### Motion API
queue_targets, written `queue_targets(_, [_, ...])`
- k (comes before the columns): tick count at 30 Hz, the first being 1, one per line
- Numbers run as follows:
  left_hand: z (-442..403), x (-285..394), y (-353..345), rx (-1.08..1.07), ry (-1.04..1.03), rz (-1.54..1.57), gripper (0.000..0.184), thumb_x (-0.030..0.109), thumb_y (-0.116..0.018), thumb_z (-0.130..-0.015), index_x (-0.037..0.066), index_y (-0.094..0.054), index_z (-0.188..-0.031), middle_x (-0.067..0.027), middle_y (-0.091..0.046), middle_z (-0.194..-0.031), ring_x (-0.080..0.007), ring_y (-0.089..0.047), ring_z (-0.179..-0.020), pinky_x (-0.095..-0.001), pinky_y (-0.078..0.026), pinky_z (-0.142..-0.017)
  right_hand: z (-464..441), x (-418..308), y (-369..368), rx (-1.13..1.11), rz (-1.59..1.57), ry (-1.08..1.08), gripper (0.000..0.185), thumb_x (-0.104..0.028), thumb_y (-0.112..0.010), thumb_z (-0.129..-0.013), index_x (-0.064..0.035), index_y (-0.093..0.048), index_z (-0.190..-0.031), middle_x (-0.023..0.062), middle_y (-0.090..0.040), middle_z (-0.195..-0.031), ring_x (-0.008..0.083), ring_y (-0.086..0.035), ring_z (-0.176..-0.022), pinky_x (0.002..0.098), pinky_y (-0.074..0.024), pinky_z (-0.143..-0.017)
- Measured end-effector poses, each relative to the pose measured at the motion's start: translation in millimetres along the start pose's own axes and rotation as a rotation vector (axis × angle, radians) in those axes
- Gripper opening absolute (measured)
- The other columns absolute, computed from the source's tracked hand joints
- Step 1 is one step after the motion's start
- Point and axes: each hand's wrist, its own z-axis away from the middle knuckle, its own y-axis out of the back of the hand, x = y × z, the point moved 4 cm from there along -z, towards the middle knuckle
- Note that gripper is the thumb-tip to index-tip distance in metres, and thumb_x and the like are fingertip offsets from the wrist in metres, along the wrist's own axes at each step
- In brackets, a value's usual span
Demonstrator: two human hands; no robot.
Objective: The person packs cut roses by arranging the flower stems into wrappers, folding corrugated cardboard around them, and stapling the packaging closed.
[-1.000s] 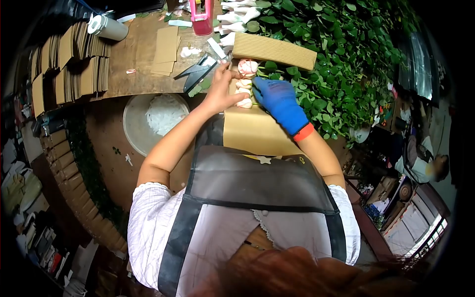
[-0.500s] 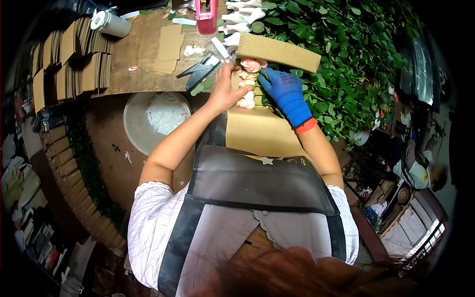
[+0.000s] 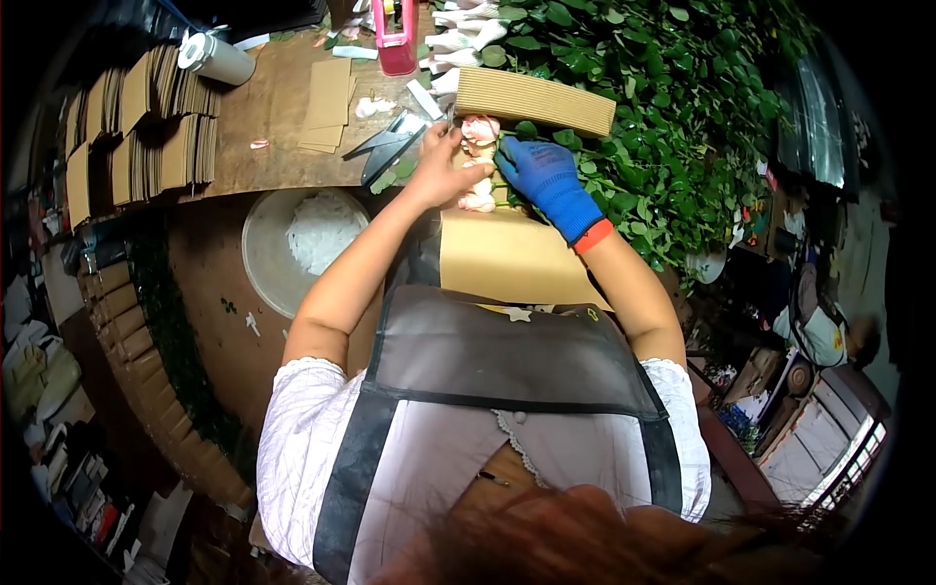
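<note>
Head view: your left hand (image 3: 441, 171) is bare, fingers and thumb spread, the thumb lying against the pale pink roses (image 3: 477, 200) at their left side. Hand open, not clenched. Your right hand (image 3: 542, 175), in a blue glove with a red-orange cuff, sits on the stem side of the same roses. Its fingers are bent in close to the stems; cannot tell whether they pinch one.

Roses: in a short column between your two hands, at the near edge of the worktop (image 3: 253, 117). Corrugated cardboard (image 3: 534, 101) just beyond them, leafy stems (image 3: 673, 107) heaped to the right. Brown sheet (image 3: 517, 258) on the near side, between the roses and your dark apron (image 3: 517, 361).

Left of your left hand: a dark hand tool (image 3: 392, 148), then flat card pieces (image 3: 329, 93). Farther out, a pink dispenser (image 3: 397, 39) beside white-wrapped heads (image 3: 468, 37). Far left, a white lidded cup (image 3: 216, 58) near card stacks (image 3: 146, 107). Below the worktop edge, a round tub (image 3: 255, 263) holding white scraps (image 3: 322, 231).
</note>
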Motion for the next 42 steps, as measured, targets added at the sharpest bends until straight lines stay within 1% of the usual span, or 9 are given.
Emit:
queue_targets(3, [-11, -2, -4, 0.043, 0.089, 0.155, 0.049, 0.04, -0.083, -0.074, 0.009, -0.074, -0.111, -0.0268, -0.047, -0.134, -0.0409, -0.04, -0.131, -0.0455, -0.035, -0.11, 9, -2, 16, -0.042, 0.022, 0.006, 0.026, -0.037, -0.055, -0.094, -0.0124, -0.06, -0.099, 0.0096, -0.071, -0.086, 0.0319, -0.069, -0.08, 0.046, -0.0528, -0.07])
queue_targets(6, [-8, 1, -4, 0.115, 0.035, 0.097, 0.048, 0.04, -0.083, -0.074, 0.007, -0.075, -0.108, -0.0263, -0.047, -0.135, -0.0377, -0.045, -0.128, -0.044, -0.041, -0.106, 15, -8, 48, 0.074, -0.046, -0.062, 0.031, -0.04, -0.055, -0.094, -0.0125, -0.06, -0.107, 0.0103, -0.072, -0.092, 0.031, -0.07, -0.084, 0.0451, -0.0528, -0.072])
queue_targets(9, [-7, 3, -4, 0.148, -0.033, 0.054, 0.041, 0.022, -0.084, -0.077, 0.003, -0.073, -0.111, -0.0136, -0.056, -0.125, -0.022, -0.058, -0.113, -0.0336, -0.046, -0.1, 3, -5, 35, 0.065, 0.023, -0.04, 0.032, -0.041, -0.057, -0.093, -0.0128, -0.063, -0.105, 0.0117, -0.072, -0.092, 0.031, -0.07, -0.084, 0.0451, -0.0534, -0.072])
queue_targets(15, [-8, 1, -3, 0.118, 0.001, 0.092, 0.037, 0.021, -0.084, -0.078, 0.001, -0.072, -0.106, -0.0148, -0.053, -0.129, -0.021, -0.058, -0.112, -0.0339, -0.047, -0.097, -19, -5, 29, 0.042, 0.153, 0.009, 0.027, -0.038, -0.064, -0.089, -0.0145, -0.06, -0.101, 0.0096, -0.069, -0.089, 0.0308, -0.067, -0.086, 0.0465, -0.0517, -0.069])
queue_targets(19, [-4, 5, 0, 0.201, -0.062, -0.049, 0.035, 0.025, -0.085, -0.077, 0.002, -0.071, -0.1, -0.0192, -0.051, -0.131, -0.0265, -0.059, -0.11, -0.0351, -0.05, -0.092, -16, -7, 31, 0.242, 0.247, 0.032, 0.014, -0.024, -0.063, -0.085, -0.012, -0.068, -0.089, 0.0111, -0.072, -0.087, 0.0298, -0.071, -0.081, 0.0444, -0.0537, -0.062])
queue_targets(28, [-6, 10, 4, 0.091, 0.058, -0.053, 0.042, 0.03, -0.084, -0.077, 0.003, -0.072, -0.108, -0.0202, -0.051, -0.131, -0.0271, -0.061, -0.105, -0.0357, -0.051, -0.09, -31, -20, 17, 0.319, 0.329, -0.008, 0.017, -0.022, -0.057, -0.09, -0.0136, -0.071, -0.086, 0.0064, -0.072, -0.085, 0.028, -0.071, -0.078, 0.0437, -0.0526, -0.06])
queue_targets(33, [-6, 8, 3, 0.117, 0.014, -0.075, 0.042, 0.031, -0.083, -0.078, 0.002, -0.072, -0.108, -0.0203, -0.051, -0.131, -0.0282, -0.062, -0.104, -0.0357, -0.051, -0.09, -6, -16, 32, 0.056, 0.26, -0.048, 0.027, -0.028, -0.058, -0.092, -0.0183, -0.058, -0.116, 0.005, -0.071, -0.084, 0.0259, -0.07, -0.077, 0.0413, -0.0517, -0.063])
queue_targets(40, [-8, 8, 5, 0.03, 0.077, 0.014, 0.05, 0.04, -0.081, -0.077, 0.004, -0.072, -0.11, -0.0292, -0.044, -0.142, -0.041, -0.05, -0.127, -0.0438, -0.044, -0.103, -5, -29, 34, 0.055, 0.29, 0.02, 0.025, -0.024, -0.058, -0.092, -0.0191, -0.06, -0.116, 0.0063, -0.072, -0.091, 0.027, -0.071, -0.082, 0.041, -0.0514, -0.066])
queue_targets(42, [-7, 9, 6, 0.011, 0.113, 0.009, 0.05, 0.041, -0.08, -0.078, 0.006, -0.072, -0.112, -0.0276, -0.045, -0.142, -0.0405, -0.053, -0.124, -0.0425, -0.045, -0.102, 23, -20, 68, 0.335, -0.06, 0.065, 0.02, -0.024, -0.06, -0.091, -0.0169, -0.063, -0.11, 0.0077, -0.07, -0.088, 0.03, -0.069, -0.08, 0.0432, -0.0522, -0.068])
